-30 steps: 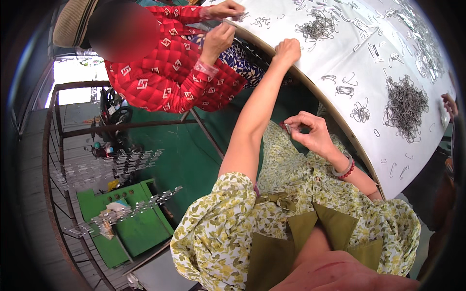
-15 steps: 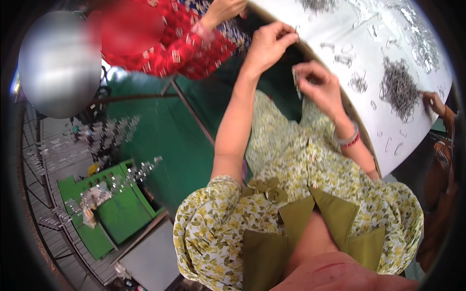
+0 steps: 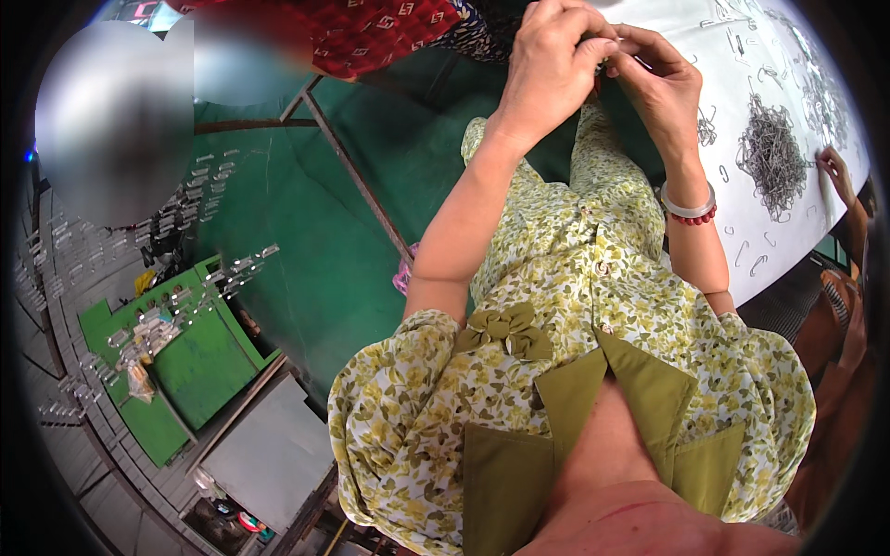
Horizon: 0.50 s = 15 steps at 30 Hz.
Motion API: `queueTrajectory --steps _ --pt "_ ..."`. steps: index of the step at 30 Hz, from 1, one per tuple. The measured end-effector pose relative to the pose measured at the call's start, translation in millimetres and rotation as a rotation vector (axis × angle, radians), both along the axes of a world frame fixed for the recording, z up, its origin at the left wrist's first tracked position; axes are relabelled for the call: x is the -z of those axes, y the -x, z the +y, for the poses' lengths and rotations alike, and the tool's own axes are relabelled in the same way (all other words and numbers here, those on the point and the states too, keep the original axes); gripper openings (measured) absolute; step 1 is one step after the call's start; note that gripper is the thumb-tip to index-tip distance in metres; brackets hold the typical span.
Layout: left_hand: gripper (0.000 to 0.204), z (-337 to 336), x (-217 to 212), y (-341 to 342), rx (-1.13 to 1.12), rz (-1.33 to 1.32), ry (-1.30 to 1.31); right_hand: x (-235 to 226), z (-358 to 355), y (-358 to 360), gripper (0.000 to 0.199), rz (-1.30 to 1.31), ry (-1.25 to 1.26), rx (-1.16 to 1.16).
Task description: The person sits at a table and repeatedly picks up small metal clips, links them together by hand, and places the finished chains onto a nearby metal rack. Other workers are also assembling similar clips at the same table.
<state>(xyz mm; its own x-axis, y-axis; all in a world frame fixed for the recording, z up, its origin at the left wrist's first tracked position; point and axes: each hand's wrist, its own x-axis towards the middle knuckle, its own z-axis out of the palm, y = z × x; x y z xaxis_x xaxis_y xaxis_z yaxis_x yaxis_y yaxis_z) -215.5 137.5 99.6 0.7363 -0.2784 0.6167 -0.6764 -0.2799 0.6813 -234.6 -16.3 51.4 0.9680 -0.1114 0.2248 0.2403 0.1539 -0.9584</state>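
My left hand (image 3: 561, 79) and my right hand (image 3: 660, 88) meet near the top of the view, above my lap and beside the white table (image 3: 781, 245). The fingers of both are closed in a pinch and their tips come together. A small dark bit shows between them, too little to name. On the table to the right lies a heap of bent wire hooks (image 3: 775, 153). A few loose hooks (image 3: 758, 265) are scattered around it. A pale bangle and a red bead bracelet (image 3: 693, 219) circle my right wrist.
At the table's right side another person's hand (image 3: 836, 174) reaches toward the heap. A person in red patterned clothing (image 3: 375, 37) is at the far left. Metal pieces (image 3: 190, 199) hang in rows at left, near a green cabinet (image 3: 218, 347) and a grey panel (image 3: 269, 454).
My hands were apart, the right one with a small metal piece at its fingers. They have come together at the fingertips. The neighbour's hand at the top has left the view.
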Motion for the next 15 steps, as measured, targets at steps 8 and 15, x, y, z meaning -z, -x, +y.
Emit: queueTrajectory --steps 8,15 --pt "0.011 -2 1 7 -0.105 0.363 0.036 -11 11 6 0.021 -0.029 0.008 0.031" --pt "0.011 -23 6 25 -0.200 0.340 0.111 -24 3 10 0.027 -0.200 0.236 0.128"
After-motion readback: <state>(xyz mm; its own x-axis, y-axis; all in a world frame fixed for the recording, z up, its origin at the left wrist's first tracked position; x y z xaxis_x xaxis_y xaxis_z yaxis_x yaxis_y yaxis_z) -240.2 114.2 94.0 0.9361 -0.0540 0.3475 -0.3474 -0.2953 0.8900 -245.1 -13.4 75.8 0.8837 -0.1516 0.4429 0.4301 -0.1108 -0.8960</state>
